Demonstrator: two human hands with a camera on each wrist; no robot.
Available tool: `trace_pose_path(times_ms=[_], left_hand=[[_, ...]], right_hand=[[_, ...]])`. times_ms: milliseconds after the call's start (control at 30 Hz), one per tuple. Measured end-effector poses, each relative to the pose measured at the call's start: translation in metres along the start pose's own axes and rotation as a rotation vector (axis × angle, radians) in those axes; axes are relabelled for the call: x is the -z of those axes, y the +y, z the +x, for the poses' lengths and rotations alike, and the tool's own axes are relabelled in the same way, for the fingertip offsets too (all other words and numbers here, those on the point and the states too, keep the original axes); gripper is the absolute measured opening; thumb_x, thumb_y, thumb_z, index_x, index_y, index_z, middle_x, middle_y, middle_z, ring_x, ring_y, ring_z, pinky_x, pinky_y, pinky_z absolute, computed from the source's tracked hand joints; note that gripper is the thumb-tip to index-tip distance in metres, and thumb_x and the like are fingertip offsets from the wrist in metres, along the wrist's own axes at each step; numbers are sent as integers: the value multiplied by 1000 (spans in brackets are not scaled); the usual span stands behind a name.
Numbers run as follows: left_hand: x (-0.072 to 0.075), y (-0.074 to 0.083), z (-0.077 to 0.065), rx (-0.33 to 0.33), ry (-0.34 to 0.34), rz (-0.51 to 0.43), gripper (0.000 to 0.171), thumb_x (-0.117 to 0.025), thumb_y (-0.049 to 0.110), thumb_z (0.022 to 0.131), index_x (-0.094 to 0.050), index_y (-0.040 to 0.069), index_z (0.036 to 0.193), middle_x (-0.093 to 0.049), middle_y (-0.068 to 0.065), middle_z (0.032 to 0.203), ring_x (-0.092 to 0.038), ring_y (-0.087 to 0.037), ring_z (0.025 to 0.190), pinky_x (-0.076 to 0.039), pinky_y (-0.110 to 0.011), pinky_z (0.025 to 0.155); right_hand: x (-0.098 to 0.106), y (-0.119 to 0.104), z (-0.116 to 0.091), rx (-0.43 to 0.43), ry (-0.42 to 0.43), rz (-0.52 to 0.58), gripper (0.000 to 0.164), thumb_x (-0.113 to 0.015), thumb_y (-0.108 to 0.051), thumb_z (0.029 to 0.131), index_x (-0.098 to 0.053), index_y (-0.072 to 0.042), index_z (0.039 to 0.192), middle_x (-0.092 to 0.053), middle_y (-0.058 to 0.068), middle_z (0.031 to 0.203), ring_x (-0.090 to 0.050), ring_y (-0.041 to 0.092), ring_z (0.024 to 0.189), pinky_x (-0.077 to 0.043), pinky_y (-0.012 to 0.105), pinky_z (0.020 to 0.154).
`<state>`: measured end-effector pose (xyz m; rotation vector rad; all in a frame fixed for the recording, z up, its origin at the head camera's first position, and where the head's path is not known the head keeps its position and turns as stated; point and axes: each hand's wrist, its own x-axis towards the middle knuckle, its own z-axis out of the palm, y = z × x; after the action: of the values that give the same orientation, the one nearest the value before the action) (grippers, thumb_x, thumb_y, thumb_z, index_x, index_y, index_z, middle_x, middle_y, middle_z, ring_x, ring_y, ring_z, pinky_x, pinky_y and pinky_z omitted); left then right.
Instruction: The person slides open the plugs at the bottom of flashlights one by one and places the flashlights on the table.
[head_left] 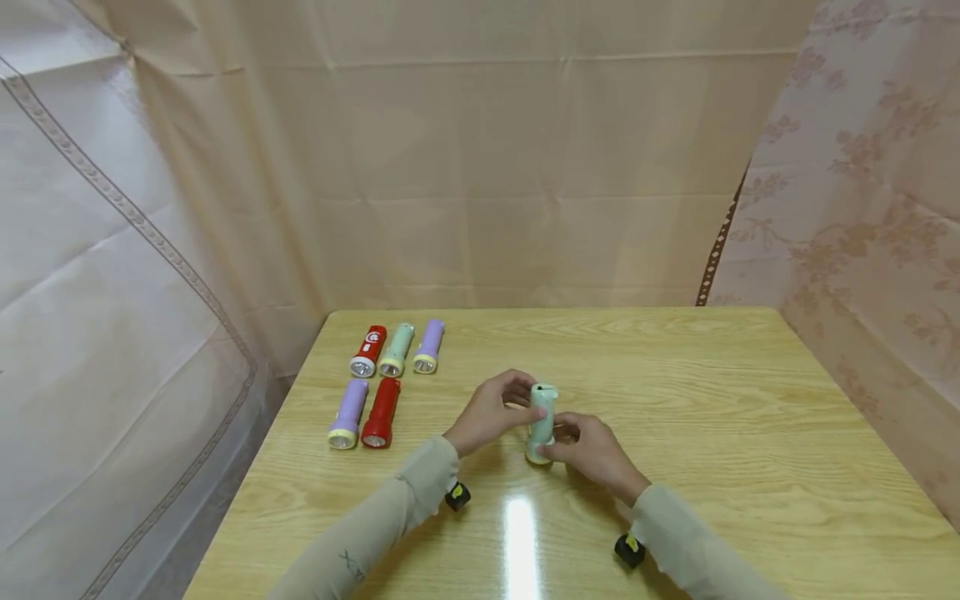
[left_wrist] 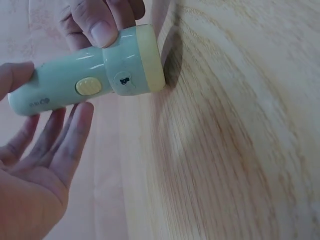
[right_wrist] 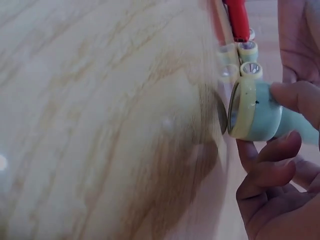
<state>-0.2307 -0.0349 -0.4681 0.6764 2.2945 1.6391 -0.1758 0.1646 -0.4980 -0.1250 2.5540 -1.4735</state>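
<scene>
A mint-green flashlight (head_left: pixel 542 417) stands nearly upright over the table, with its pale yellow lens end down. My left hand (head_left: pixel 491 411) holds the upper body near the tail, thumb on one side and fingers on the other. Lower down, the thumb and fingers of my right hand (head_left: pixel 592 450) pinch the wide head. The left wrist view shows a yellow switch (left_wrist: pixel 88 86) on the flashlight's side and a small dark figure on its head. In the right wrist view, the lens rim (right_wrist: pixel 242 110) is right at the table surface.
On the table's left side lie several flashlights in two rows. At the back are a red one (head_left: pixel 369 350), a green one (head_left: pixel 397 348) and a purple one (head_left: pixel 430 343); nearer are a purple one (head_left: pixel 349 412) and a red one (head_left: pixel 382 411). Curtains hang around the wooden table (head_left: pixel 712 417).
</scene>
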Motion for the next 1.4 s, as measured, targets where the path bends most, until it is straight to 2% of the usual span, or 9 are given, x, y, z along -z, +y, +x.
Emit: trace_pose_path(times_ms=[167, 333, 633, 1000, 1100, 1167, 1233, 1333, 1400], left_hand=[[1, 1, 0, -53, -75, -68, 40, -77, 31, 81, -57, 21, 115, -63, 4, 112, -62, -15, 102, -53, -31, 84], [2, 0, -1, -73, -121, -100, 41, -77, 29, 81, -56, 22, 115, -62, 2, 115, -61, -17, 105, -54, -30, 83], [5, -5, -3, -90, -140, -86, 40, -78, 28, 81, -57, 30, 115, -61, 5, 115, -58, -20, 108, -54, -34, 84], [5, -4, -7, -92, -162, -100, 39, -78, 22, 80, -60, 26, 114, -62, 4, 114, -59, -17, 107, -53, -35, 85], [6, 4, -11, -85, -161, -90, 37, -77, 20, 82, -60, 23, 115, -62, 3, 114, -59, -18, 107, -53, -35, 86], [6, 4, -12, -80, -161, -91, 35, -75, 20, 84, -60, 21, 116, -62, 2, 115, -59, -19, 108, -52, -35, 87], [5, 4, -13, -79, -158, -98, 32, -72, 19, 87, -60, 19, 116, -62, 1, 115, -58, -20, 109, -52, -35, 88], [5, -7, -12, -68, -154, -118, 27, -66, 26, 91, -61, 20, 117, -62, 1, 116, -58, -19, 109, -52, -34, 87], [5, -8, -13, -53, -148, -138, 26, -64, 30, 92, -62, 20, 116, -62, 2, 115, -59, -18, 107, -52, -35, 87]], right_hand=[[-1, -4, -1, 44, 51, -74, 32, -80, -35, 76, -69, -24, 104, -68, -11, 100, -59, 14, 97, -48, 40, 86], [0, -8, -1, 55, 66, -104, 33, -81, -33, 76, -68, -24, 106, -68, -11, 101, -59, 14, 96, -48, 39, 83], [-2, -8, 1, 41, 85, -115, 35, -82, -35, 74, -67, -24, 104, -67, -9, 100, -58, 15, 89, -48, 33, 75], [-4, -10, -1, 38, 106, -132, 42, -84, -33, 72, -65, -23, 108, -66, -6, 103, -58, 18, 93, -48, 36, 77], [-5, -8, -2, 40, 112, -138, 43, -84, -34, 72, -65, -22, 109, -66, -5, 103, -58, 17, 91, -48, 35, 75], [-6, -6, -2, 41, 114, -132, 44, -84, -33, 72, -65, -22, 110, -66, -6, 103, -58, 16, 90, -48, 34, 74], [-8, -4, -2, 44, 113, -126, 44, -83, -33, 73, -64, -20, 111, -66, -5, 104, -58, 17, 90, -49, 35, 75], [-9, -2, -4, 41, 103, -109, 45, -83, -32, 74, -64, -20, 113, -66, -3, 105, -58, 17, 91, -50, 36, 76], [-9, -2, -7, 35, 90, -91, 46, -82, -32, 74, -63, -20, 114, -66, -2, 107, -58, 17, 89, -50, 35, 74]])
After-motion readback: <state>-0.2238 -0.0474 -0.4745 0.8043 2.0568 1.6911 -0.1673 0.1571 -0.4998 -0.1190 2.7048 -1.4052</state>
